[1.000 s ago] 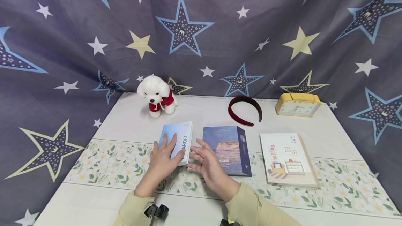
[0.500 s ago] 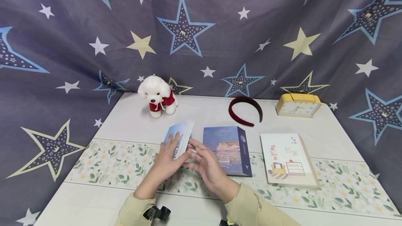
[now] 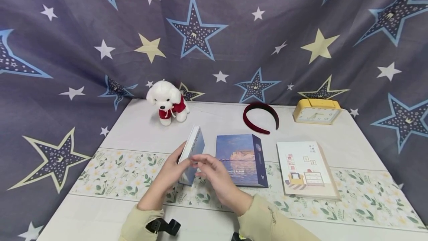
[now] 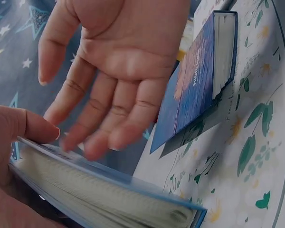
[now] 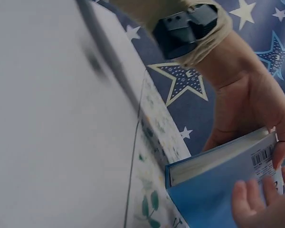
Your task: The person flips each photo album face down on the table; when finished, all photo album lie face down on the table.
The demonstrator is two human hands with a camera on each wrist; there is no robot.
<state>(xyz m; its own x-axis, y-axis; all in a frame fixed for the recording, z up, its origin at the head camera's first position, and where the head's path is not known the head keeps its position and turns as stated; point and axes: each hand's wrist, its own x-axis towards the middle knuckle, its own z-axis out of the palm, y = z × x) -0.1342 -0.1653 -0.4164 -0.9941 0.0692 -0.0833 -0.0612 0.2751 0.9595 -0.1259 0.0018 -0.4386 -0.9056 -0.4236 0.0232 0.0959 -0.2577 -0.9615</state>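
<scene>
My left hand (image 3: 168, 172) holds a pale blue photo album (image 3: 198, 144) with "POLAROID" lettering. The album stands steeply tilted on its edge, spine up. In the left wrist view the thumb lies on the near cover of the album (image 4: 95, 183), with the page edges showing. Close to the right-facing cover is my right hand (image 3: 215, 176), its fingers loosely extended. The right wrist view shows the fingertips (image 5: 254, 192) by the blue cover with its barcode; whether they touch it I cannot tell. Just right lies a blue album (image 3: 239, 155) with a painted cliff.
A book (image 3: 305, 170) with a drawn room lies farther right. Along the back stand a white plush dog (image 3: 167, 101) in red, a dark red headband (image 3: 249, 120) and a yellow clock (image 3: 317, 112). A starry curtain (image 3: 227, 55) hangs behind the table.
The Polaroid album has turned from lying flat to standing on its edge, its former top now facing right. My left hand went from resting on its cover to gripping it; my right hand stayed close.
</scene>
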